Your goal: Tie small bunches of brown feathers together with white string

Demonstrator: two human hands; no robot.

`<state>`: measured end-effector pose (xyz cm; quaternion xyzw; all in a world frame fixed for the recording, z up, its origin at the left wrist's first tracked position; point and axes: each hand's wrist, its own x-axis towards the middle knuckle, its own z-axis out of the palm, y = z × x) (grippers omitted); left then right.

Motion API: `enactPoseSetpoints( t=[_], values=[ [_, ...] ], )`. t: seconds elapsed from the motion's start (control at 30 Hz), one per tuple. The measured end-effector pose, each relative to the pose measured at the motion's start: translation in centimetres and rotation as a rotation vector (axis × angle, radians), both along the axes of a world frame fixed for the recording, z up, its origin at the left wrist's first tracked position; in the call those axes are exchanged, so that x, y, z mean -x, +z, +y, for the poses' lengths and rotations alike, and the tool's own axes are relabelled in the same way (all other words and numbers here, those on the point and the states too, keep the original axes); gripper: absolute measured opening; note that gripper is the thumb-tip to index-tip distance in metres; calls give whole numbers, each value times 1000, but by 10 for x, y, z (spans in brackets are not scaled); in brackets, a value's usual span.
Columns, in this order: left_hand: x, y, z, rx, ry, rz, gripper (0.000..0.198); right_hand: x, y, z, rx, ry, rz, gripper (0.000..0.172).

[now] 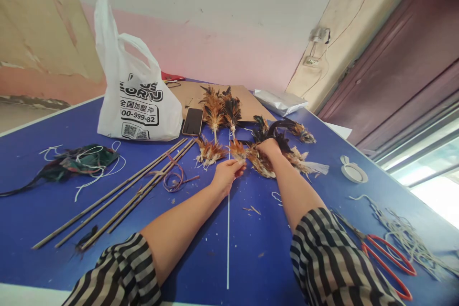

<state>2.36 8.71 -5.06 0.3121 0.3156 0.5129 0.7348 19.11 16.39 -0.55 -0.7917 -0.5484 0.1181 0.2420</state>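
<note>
My left hand [225, 174] is closed, pinching a small tuft of brown feathers [237, 149] by its base just above the blue table [43, 191]. My right hand [269, 147] reaches into a pile of brown and black feathers [292, 153]; its fingers are buried in the pile. A loose brown feather bunch [210, 151] lies left of my left hand. Two tied feather bunches [222, 109] rest further back on a sheet of brown cardboard [251, 103].
Several thin bamboo sticks [118, 196] lie at left with a coil of purple string [174, 179]. A white plastic bag [136, 100], a black phone [192, 121], dark cloth with white cord [81, 160], red-handled scissors [389, 258], frayed twine [412, 239], a white lid [353, 171].
</note>
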Motion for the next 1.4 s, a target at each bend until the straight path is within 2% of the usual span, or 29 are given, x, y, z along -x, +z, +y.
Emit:
enactPoseSetpoints(
  t=[0.2,0.23,0.3,0.4,0.53,0.67,1.1,1.27,1.4],
  values=[
    [6,4,4,118,-101,-94,9,-1,14,-30,-136,101,400,28],
    [6,4,4,141,-124,-103,8,0,16,-38,-154,130,491,29],
    [6,4,4,175,-179,-124,8,4,18,-55,-184,230,855,29],
    [4,5,-1,211,-266,-155,8,13,15,-81,-181,325,1060,28],
    [1,8,-9,240,-348,-178,12,22,6,-100,-192,368,1099,26],
    [1,10,-14,234,-400,-171,15,23,-4,-104,-200,338,1060,26],
    [0,12,-15,211,-411,-117,10,23,-9,-105,-251,294,957,28],
    [-1,15,-17,137,-415,-65,7,23,-10,-106,-242,309,968,28],
    [-1,15,-17,-6,-377,58,9,23,-9,-107,-229,328,993,28]
  ],
)
